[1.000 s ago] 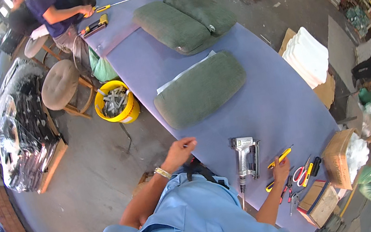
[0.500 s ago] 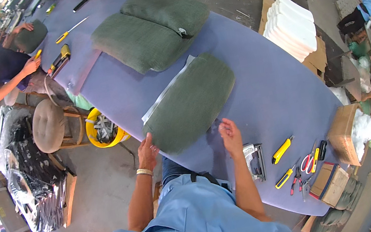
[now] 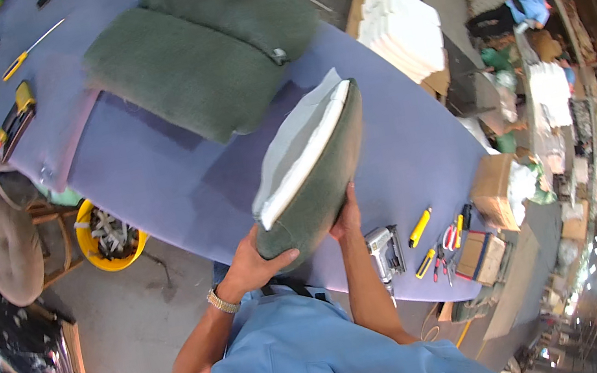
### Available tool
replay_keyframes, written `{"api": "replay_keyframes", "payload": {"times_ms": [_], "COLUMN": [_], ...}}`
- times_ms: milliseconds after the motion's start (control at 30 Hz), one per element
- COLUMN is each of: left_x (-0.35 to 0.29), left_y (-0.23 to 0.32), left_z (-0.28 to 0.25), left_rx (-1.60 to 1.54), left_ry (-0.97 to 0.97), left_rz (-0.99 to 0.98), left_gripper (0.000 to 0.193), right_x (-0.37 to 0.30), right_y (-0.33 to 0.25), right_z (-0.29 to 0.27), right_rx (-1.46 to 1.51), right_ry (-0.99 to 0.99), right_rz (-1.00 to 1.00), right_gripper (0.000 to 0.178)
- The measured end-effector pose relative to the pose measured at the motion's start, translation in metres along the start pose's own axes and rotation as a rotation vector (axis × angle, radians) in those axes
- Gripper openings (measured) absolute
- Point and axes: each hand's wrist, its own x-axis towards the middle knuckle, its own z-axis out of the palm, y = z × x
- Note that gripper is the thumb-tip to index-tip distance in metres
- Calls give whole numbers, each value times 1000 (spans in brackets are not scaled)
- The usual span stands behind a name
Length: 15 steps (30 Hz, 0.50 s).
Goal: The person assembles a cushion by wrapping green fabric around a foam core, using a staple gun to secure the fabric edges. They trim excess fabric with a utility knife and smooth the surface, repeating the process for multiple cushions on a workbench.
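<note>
The left hand [image 3: 257,261] is closed on the near end of the green cushion [image 3: 320,197], thumb laid across the green face. The right hand [image 3: 345,216] is curled against the cushion's right side; from here I cannot tell how far its fingers wrap. The cushion is tilted up above the near part of the blue table [image 3: 178,184], its white edge [image 3: 306,155] and a loose grey sheet [image 3: 289,144] facing left. To the right of the right forearm lies a nail gun [image 3: 384,253]. Beyond it sit a yellow cutter [image 3: 420,227], a screwdriver [image 3: 425,264] and scissors [image 3: 449,238]. Two green cushions [image 3: 175,76] lie farther up the table. A yellow bucket [image 3: 136,252] stands left, beside a round stool [image 3: 13,251].
</note>
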Motion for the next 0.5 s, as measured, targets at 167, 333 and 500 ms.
{"api": "replay_keyframes", "payload": {"times_ms": [167,333,500], "left_x": [6,-12,-41], "left_y": [42,42,39], "left_z": [12,33,48], "left_rx": [184,243,365], "left_ry": [-139,-164,-226], "left_rz": [247,222,248], "left_gripper": [75,75,87], "right_x": [4,-15,-38], "right_y": [11,3,-7], "right_z": [4,1,16], "right_rx": [112,93,223], "right_ry": [1,64,-60], "right_rz": [-95,-76,-271], "right_gripper": [73,78,84]}}
